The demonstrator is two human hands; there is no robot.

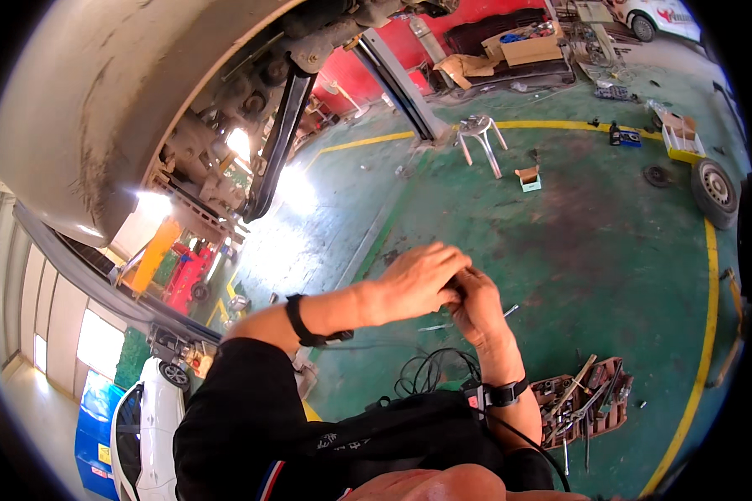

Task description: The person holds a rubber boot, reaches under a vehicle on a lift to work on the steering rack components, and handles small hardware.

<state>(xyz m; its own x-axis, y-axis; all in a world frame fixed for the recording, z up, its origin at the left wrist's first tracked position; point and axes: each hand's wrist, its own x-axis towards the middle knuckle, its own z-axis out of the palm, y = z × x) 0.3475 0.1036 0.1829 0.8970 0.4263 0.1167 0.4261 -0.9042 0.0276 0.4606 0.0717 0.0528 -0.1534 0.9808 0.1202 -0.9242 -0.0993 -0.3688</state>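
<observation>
My left hand (414, 280) and my right hand (476, 305) meet in front of my body, fingers curled together around something small and dark, mostly hidden by them. I cannot make out what it is. The underside of a raised vehicle (251, 100) hangs above and to the left of my hands, with a black arm-like part (276, 150) angled down. On the floor behind my right forearm lies an open tool case (585, 397) full of sockets and wrenches. Black cables (418, 371) loop on the floor below my hands.
A lift post (401, 92), metal stool (476, 125), small open box (528, 179), loose wheel (712, 194) and yellow-edged carton (683, 138) stand on the green floor (576, 267). A red jack-like machine (188, 280) is at left, a white car (142, 430) at lower left.
</observation>
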